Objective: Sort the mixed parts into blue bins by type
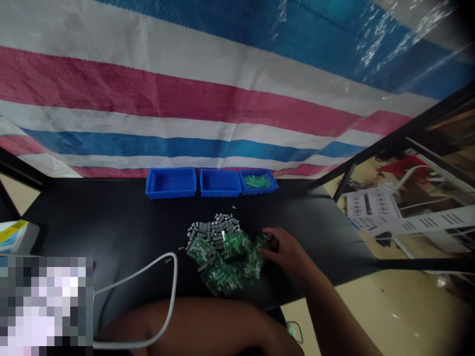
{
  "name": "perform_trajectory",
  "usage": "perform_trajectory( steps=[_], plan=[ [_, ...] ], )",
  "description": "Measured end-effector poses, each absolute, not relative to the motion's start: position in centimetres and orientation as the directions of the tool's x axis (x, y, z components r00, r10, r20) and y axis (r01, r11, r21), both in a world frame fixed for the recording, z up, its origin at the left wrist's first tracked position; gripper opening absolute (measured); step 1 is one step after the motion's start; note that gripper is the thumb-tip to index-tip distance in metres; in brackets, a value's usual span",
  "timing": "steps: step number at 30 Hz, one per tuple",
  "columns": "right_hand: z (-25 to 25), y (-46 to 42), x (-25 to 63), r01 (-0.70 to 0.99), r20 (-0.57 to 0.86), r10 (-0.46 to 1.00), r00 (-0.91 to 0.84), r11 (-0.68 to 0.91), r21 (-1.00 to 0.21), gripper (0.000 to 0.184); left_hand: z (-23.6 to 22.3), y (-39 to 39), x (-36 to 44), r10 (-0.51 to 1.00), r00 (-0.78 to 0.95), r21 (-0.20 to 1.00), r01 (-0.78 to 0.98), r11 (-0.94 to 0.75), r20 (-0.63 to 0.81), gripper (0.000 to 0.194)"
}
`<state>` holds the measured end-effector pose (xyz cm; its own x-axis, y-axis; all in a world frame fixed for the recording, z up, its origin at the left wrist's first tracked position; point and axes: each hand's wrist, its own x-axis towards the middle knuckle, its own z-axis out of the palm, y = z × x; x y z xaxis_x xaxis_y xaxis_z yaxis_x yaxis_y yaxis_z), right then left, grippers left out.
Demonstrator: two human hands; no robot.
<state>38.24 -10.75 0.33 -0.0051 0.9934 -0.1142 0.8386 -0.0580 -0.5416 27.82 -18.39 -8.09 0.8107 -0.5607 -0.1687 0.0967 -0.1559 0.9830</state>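
One right hand [285, 252], palm down, coming in from the lower right on a forward-slanting arm. Fingers [267, 238] curled narrowly against the right edge of one heap of green plastic packets [226, 267], too many and too tangled to count; whether anything lies inside the curl, impossible to tell. Directly beyond and touching that heap, one heap of grey metal cylinders [213, 231], dozens at least, with a few stray pieces [181, 248] just off its left side. One left forearm [196, 326] lying across the bottom of the view, bent, its hand out of frame.

Farther out, along the back edge of the black surface [92, 212], three blue plastic bins side by side: two with no visible contents, [170, 194] and [220, 194], and a third [260, 190] at the right holding a small bunch of green packets [255, 181]. One white cable [174, 282] looping over the near part of the surface. At the left edge, one yellow-and-white box [17, 237]. Behind everything, one striped red, white and blue tarp [185, 99]. Lower left, one pixelated patch [44, 306] hiding whatever lies there.
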Motion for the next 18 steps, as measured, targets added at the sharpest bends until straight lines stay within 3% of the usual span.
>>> perform_trajectory(
  steps=[5,10,16,18],
  plan=[
    [-0.1,-10.3,38.0,0.788,-0.116,0.992,0.044,-0.106,-0.607,0.037,-6.1,-17.7,26.5,-0.531,0.819,0.959,0.076,-0.275,-0.217,0.025],
    [0.5,-10.2,38.6,0.643,-0.122,0.992,0.022,-0.108,-0.758,0.026,-4.7,-17.3,25.8,-0.516,0.81,0.943,0.126,-0.309,-0.277,0.029],
    [1.0,-10.5,39.3,0.374,-0.168,0.968,0.186,-0.228,-0.899,0.043,-4.6,-17.3,25.8,-0.528,0.792,0.942,0.173,-0.289,-0.307,0.028],
    [1.1,-10.1,39.7,0.303,-0.117,0.953,0.278,-0.202,-0.931,0.048,-5.0,-17.4,25.9,-0.519,0.804,0.947,0.163,-0.276,-0.29,0.029]
  ],
)
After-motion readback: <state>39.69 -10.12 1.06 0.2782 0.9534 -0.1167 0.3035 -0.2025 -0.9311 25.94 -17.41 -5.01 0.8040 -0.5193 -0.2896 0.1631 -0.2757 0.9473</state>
